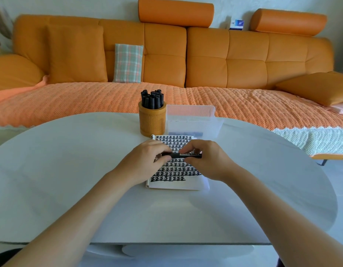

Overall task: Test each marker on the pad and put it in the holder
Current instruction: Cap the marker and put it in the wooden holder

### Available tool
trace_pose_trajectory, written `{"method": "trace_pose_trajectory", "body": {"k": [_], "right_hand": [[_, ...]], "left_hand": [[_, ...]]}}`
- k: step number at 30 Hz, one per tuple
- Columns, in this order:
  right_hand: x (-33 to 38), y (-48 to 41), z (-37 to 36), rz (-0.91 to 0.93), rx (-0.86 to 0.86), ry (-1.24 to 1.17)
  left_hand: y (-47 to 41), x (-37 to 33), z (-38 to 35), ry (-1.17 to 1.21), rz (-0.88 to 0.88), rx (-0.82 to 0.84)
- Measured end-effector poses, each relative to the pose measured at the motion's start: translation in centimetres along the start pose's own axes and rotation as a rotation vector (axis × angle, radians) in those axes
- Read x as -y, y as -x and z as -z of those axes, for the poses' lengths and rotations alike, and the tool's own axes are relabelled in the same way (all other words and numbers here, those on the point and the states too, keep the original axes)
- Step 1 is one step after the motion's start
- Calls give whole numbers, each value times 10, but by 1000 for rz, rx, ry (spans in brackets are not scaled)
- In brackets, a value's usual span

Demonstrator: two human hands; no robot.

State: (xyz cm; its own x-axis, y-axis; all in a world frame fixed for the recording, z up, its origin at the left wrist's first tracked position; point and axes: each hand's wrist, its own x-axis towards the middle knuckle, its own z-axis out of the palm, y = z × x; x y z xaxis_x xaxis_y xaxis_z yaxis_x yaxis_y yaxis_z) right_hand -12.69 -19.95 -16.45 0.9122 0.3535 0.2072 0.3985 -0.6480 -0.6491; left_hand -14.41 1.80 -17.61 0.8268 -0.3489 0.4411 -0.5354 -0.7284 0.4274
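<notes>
over the pad [174,170] on the counter [70,170], left hand [145,160] and right hand [207,160] pinch a marker [178,155] level; probably light, rigid, slick: grip cap and barrel.

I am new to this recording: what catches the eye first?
The left hand and right hand hold one black marker level over the pad, centre of the white table; its page is nearly full of black marks. Behind it, a wooden holder stands packed with black markers.
</notes>
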Motion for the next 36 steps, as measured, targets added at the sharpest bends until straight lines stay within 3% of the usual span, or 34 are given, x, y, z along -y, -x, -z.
{"method": "trace_pose_trajectory", "body": {"k": [4,8,18,22,24,31,36], "right_hand": [[0,0,-4,90,-10,14],[0,-2,-3,46,-48,29],[9,0,-17,194,-76,142],[10,-3,-21,122,-131,210],[11,-7,-17,68,-70,169],[27,-14,-16,134,31,37],[33,-32,-13,188,6,68]], "left_hand": [[1,-3,1,29,9,41],[1,-2,3,43,16,65],[3,7,8,-19,-106,-25],[7,-3,4,-21,-166,-30],[7,-7,2,-48,-181,-37],[-3,8,19,16,-39,-77],[-13,21,32,23,11,-102]]}}
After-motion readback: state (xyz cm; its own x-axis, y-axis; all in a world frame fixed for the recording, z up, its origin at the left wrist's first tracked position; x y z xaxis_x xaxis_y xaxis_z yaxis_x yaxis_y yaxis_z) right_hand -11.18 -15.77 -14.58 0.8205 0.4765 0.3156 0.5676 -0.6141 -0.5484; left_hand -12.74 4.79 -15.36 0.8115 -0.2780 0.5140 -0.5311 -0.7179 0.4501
